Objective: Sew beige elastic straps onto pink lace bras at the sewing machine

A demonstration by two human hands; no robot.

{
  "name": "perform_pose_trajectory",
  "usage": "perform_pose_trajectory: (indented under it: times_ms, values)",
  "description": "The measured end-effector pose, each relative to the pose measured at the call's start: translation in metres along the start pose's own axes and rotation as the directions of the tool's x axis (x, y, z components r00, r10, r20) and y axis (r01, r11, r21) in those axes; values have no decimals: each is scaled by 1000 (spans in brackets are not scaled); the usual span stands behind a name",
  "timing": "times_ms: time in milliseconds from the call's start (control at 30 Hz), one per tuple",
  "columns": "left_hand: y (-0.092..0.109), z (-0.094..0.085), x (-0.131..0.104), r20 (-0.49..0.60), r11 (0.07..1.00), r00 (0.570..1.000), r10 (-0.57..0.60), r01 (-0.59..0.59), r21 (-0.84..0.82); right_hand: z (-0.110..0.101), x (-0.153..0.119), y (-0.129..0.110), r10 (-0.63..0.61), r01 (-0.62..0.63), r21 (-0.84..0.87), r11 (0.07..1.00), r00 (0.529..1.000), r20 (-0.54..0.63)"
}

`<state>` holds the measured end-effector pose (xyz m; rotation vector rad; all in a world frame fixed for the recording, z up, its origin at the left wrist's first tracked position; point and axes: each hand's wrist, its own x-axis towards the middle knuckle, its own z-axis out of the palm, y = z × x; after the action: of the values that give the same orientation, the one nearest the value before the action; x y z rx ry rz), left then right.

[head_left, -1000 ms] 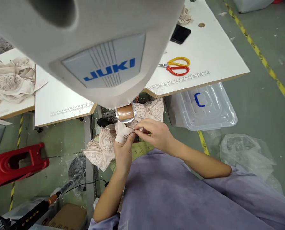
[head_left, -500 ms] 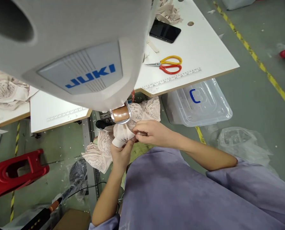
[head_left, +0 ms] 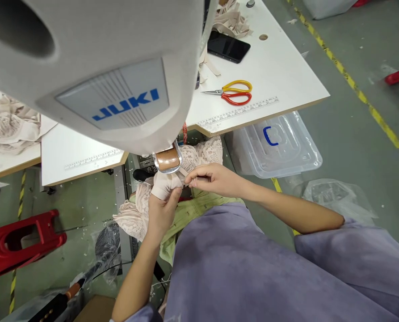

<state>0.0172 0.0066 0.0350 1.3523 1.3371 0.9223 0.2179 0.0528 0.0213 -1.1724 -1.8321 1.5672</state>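
Observation:
A beige lace bra (head_left: 167,184) hangs under the head of a white JUKI sewing machine (head_left: 125,100), its lace cups spread to both sides. My left hand (head_left: 162,212) is closed on the bra's smooth band, thumb on top, just in front of the machine's metal-framed brown guard (head_left: 168,160). On the right, my right hand (head_left: 216,180) has its thumb and fingertips pinched at the edge of the same bra. What exactly lies between those fingertips is too small to see. The machine head hides the needle area.
Scissors (head_left: 234,92) with yellow and red handles and a black phone (head_left: 228,46) lie on the white table (head_left: 279,67). A clear lidded box (head_left: 286,147) stands on the floor at right. More beige lace pieces (head_left: 11,123) are piled at left, above a red stool (head_left: 21,241).
My hands have drawn slightly apart: the left moved a little left and down with the band, the right slightly up. More green cloth shows on the lap.

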Motion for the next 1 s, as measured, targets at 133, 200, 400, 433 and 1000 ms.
perform_pose_trajectory:
  times_ms: [133, 200, 400, 433, 1000]
  values:
    - [8, -8, 4, 105, 999, 994, -9, 13, -43, -1, -5, -2, -26, 19, -131, 991, 998, -49]
    - [12, -8, 3, 123, 999, 992, -14, 20, -44, 1, -8, -4, -73, 61, -203, 977, 996, -53]
    - [16, -2, -2, 108, 997, 993, -51, 44, 64, 4, -11, -8, -166, 151, -363, 919, 986, -9]
    - [16, -1, -2, 111, 995, 992, -64, 55, 80, 3, -11, -8, -160, 151, -355, 922, 987, 4]
    - [-6, -1, 15, 147, 904, 952, -268, 301, -303, -2, 8, 6, 191, -220, 235, 947, 972, 137]
